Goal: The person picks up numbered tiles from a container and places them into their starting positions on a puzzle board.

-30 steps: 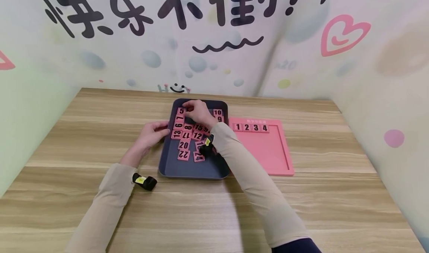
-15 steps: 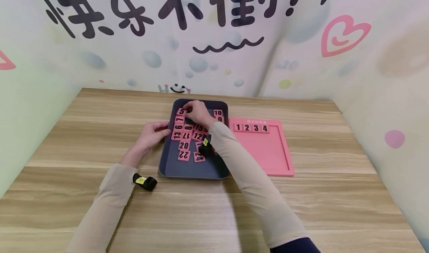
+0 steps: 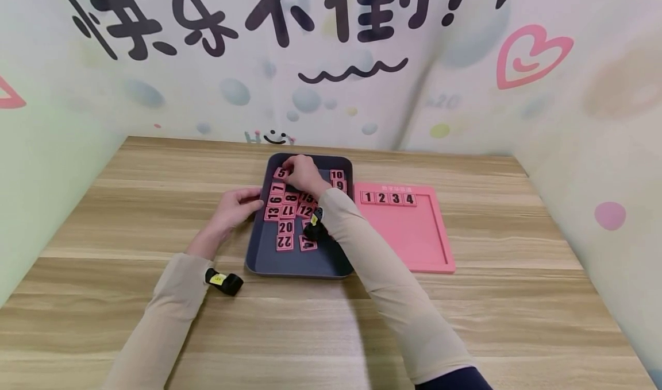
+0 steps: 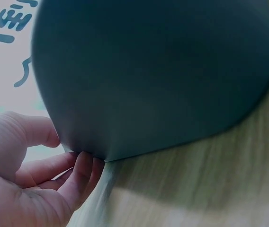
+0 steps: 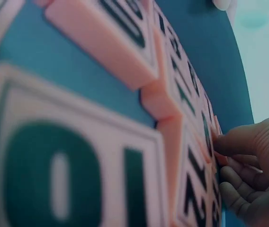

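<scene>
A dark tray (image 3: pixel 289 266) holds several pink number tiles. My right hand (image 3: pixel 304 173) reaches over its far left part and pinches the number 5 tile (image 3: pixel 280 173), which sits slightly tilted; the right wrist view shows thumb and fingertips (image 5: pixel 227 142) at a tile edge. Just below that tile lies the 7 tile (image 3: pixel 277 189), then the 6 tile (image 3: pixel 275 200). My left hand (image 3: pixel 231 211) holds the tray's left edge; in the left wrist view, its thumb and curled fingers meet at the rim. My right hand and wrist hide some tiles.
Right of the tray lies a pink frame board (image 3: pixel 408 235), with tiles 1, 2, 3 and 4 (image 3: pixel 410 199) lined up along its top. The wooden table (image 3: pixel 289 332) ends at a printed wall sheet (image 3: pixel 207 91) behind.
The 5 tile has turned and shifted slightly right in my right hand's fingers. The 7 tile and the 20 and 22 tiles have slid a little toward me. My left hand stays in place.
</scene>
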The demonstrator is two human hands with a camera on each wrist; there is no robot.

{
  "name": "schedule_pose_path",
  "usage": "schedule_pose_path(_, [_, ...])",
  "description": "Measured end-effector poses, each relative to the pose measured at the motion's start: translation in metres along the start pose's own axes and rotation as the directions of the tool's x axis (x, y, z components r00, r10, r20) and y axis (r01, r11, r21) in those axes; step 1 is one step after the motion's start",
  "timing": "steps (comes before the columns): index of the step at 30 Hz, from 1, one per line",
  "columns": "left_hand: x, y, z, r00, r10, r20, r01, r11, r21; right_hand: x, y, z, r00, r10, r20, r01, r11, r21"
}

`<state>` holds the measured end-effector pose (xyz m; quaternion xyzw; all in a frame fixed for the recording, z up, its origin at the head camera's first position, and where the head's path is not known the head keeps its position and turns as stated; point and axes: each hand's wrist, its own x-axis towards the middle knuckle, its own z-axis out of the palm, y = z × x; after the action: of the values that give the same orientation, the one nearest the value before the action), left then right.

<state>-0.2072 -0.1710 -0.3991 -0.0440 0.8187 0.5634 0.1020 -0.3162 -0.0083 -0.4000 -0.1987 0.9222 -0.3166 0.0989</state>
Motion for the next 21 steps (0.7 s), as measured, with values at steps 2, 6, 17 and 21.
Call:
schedule_pose_path(2, [0.0,0.0,0.001,1.0,0.001,-0.001,-0.001,1.0,0.0,0.0,0.0,-0.001,1.0,0.004,0.004,-0.004,1.0,0.001])
schedule_pose_path(6, [0.001,0.0,0.002,1.0,0.009,-0.001,-0.009,1.0,0.002,-0.004,-0.001,-0.009,1.0,-0.018,0.002,0.017,1.0,0.018])
schedule_pose_path(17, [0.001,0.0,0.002,1.0,-0.011,0.002,0.011,1.0,0.003,-0.035,0.006,-0.053,0.993,-0.121,-0.008,0.121,0.99,0.07])
schedule_pose_path(21, [0.001,-0.001,0.002,1.0,-0.012,0.002,0.012,1.0,-0.002,-0.048,0.017,-0.066,0.991,-0.131,-0.018,0.132,0.988,0.083])
